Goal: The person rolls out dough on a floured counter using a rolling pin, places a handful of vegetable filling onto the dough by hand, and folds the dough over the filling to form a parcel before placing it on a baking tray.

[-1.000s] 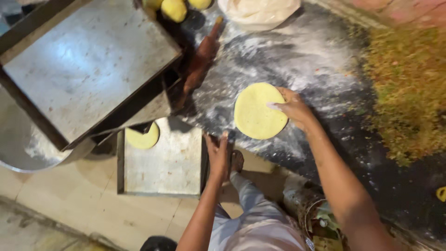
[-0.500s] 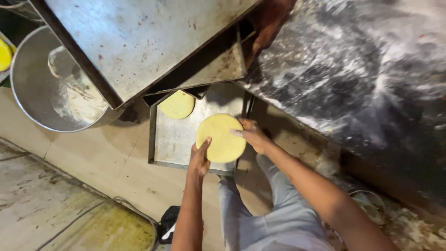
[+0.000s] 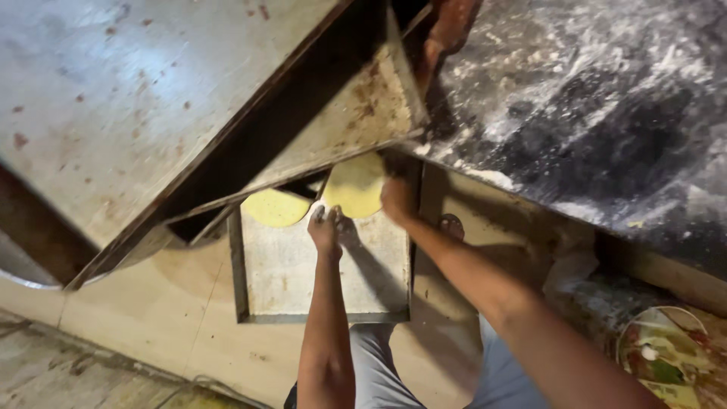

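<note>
Both hands (image 3: pixel 356 216) lay dough disc (image 3: pixel 354 185) at tray (image 3: pixel 257 295) far edge.

We are in a working kitchen or small bakery where flatbreads are made by hand. Above us runs a dark stone desk (image 3: pixel 606 129) dusted white with flour, and beside it a worn, rust-speckled steel desk (image 3: pixel 136 98). Below sits a shallow metal tray (image 3: pixel 303 280) on a tiled floor (image 3: pixel 129 303), with thin yellow dough rounds (image 3: pixel 276 208) laid on it.

No packages, labels, signs, screens
</note>
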